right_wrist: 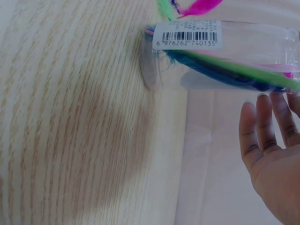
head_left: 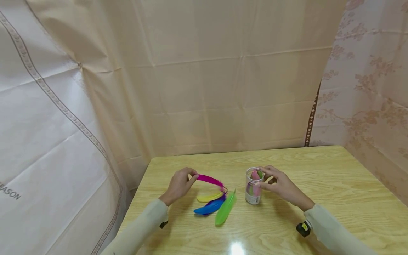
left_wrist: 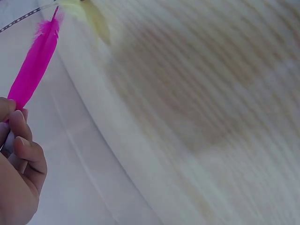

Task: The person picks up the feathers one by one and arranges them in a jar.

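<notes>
My left hand [head_left: 180, 185] pinches a magenta feather [head_left: 208, 179] by its broad tip, quill pointing right. The left wrist view shows that feather [left_wrist: 35, 68] slanting up from the fingertips. Just below it on the table lie a yellow feather [head_left: 208, 197], a blue feather [head_left: 207, 209] overlapping a purple one, and a bright green feather [head_left: 225, 209]. To their right a clear jar [head_left: 252, 199] stands upright, gripped near its rim by the thumb and fingers of my right hand [head_left: 282, 184]. Inside are a pink feather [head_left: 256, 176] plus green and dark blue ones.
All of this is on a light wood-grain table [head_left: 318, 170]. A beige cloth [head_left: 223, 88] hangs behind it, with a white cloth [head_left: 47, 124] at left and a floral one [head_left: 376, 88] at right. The jar carries a white barcode label [right_wrist: 187, 35].
</notes>
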The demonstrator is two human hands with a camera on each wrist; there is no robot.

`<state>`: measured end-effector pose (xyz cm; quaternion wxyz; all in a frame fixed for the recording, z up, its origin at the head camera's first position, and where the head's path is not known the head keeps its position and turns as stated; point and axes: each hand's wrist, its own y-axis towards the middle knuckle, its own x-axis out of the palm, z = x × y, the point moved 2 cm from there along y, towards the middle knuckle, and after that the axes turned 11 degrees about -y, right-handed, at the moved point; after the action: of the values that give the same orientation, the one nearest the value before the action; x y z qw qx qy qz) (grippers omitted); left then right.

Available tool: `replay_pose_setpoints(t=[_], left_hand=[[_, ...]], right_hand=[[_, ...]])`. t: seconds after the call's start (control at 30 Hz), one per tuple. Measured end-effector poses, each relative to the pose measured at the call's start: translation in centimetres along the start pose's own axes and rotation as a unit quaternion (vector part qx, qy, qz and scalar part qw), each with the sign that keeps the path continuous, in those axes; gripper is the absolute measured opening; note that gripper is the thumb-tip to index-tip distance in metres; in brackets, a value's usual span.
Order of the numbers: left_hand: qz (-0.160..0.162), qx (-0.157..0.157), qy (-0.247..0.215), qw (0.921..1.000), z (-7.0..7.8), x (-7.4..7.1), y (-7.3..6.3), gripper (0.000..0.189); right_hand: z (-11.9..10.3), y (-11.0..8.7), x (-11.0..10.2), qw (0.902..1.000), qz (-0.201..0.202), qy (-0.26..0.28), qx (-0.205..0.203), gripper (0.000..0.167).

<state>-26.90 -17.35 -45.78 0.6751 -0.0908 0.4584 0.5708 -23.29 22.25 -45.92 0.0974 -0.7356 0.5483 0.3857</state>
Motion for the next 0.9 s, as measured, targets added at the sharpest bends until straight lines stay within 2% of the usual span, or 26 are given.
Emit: replay_pose_setpoints(t=[0.7,0.9], left_hand=[[0.052,0.053,-0.021,0.997,2.3,-2.5,2.8,0.01],[0.053,0.054,-0.027,0.9967,3.1,-2.7,3.1,0.01]], right_hand=[[0.1,0.1,0.0,1.0,0.001,0.005,-0.003,0.061],[0.1,0.1,0.2,1.0,0.003,0.004,0.002,0.063]])
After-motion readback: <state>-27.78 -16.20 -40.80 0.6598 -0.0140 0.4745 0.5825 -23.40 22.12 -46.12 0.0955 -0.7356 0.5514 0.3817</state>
